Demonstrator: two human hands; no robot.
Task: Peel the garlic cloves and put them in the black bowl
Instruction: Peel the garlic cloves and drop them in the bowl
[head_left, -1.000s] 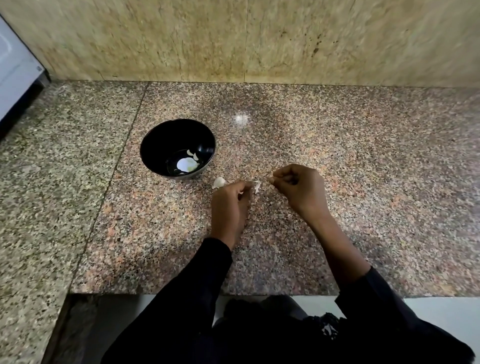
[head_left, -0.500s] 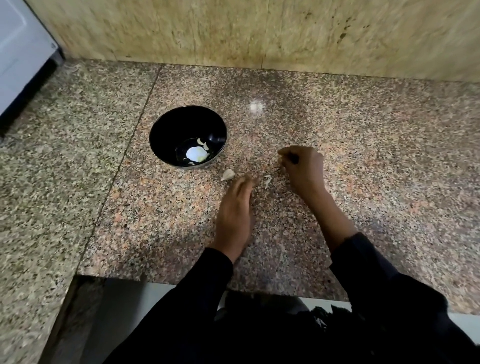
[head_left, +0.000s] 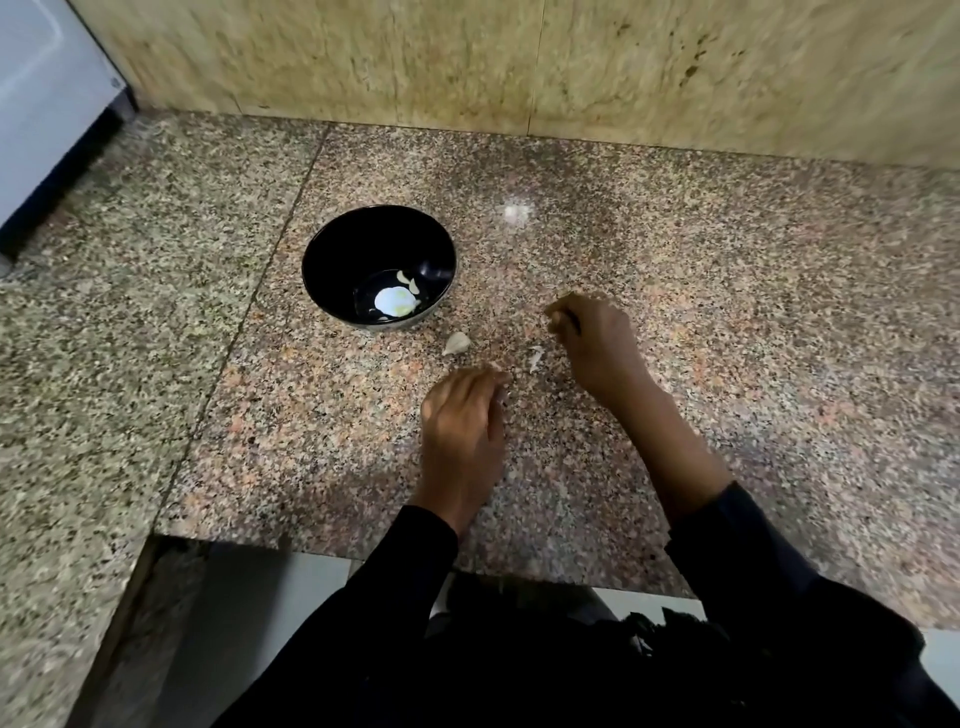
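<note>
The black bowl (head_left: 332, 244) stands on the granite counter and has two peeled garlic cloves (head_left: 408, 283) at its bottom. One unpeeled garlic clove (head_left: 457, 343) lies on the counter just right of the bowl. A scrap of peel (head_left: 535, 357) lies between my hands. My right hand (head_left: 597, 343) is to the right of the bowl, its thumb and fingers pinched on a small garlic clove that is blurred and mostly hidden. My left hand (head_left: 462, 426) rests below the loose clove with loosely bent fingertips on the counter, and I see nothing in it.
The counter's front edge (head_left: 467, 561) runs just below my wrists. A beige stone wall (head_left: 519, 67) closes the back. A white appliance (head_left: 41, 104) stands at the far left. A seam (head_left: 244, 322) separates the left counter slab.
My hands pulled apart and the peel dropped onto the counter. The left hand let go and settled down; the right hand moved up and away with its pinch.
</note>
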